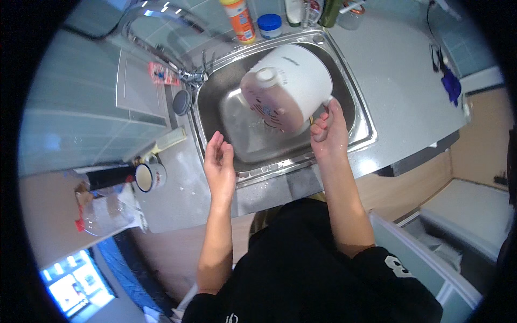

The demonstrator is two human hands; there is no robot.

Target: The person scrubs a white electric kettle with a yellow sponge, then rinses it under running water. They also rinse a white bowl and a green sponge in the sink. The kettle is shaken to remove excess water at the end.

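Observation:
Over the stainless steel sink [252, 153] a white rounded appliance housing [301, 76] lies tilted on its side, its pinkish vented base facing down and to the left. My right hand [330, 129] grips the housing's lower right edge, thumb up and fingers curled. Apart from it, my left hand [219, 155] is raised above the sink's near left rim, fingers slightly bent and holding nothing. Whether the housing rests on the sink is hard to tell.
A chrome faucet [194, 76] stands at the sink's left corner. Behind the sink are an orange bottle [241, 22] and a blue-lidded jar [270, 27]. An enamel mug [151, 177] and a clear plastic bottle [107, 216] are at left. A drawer [440, 242] stands open at lower right.

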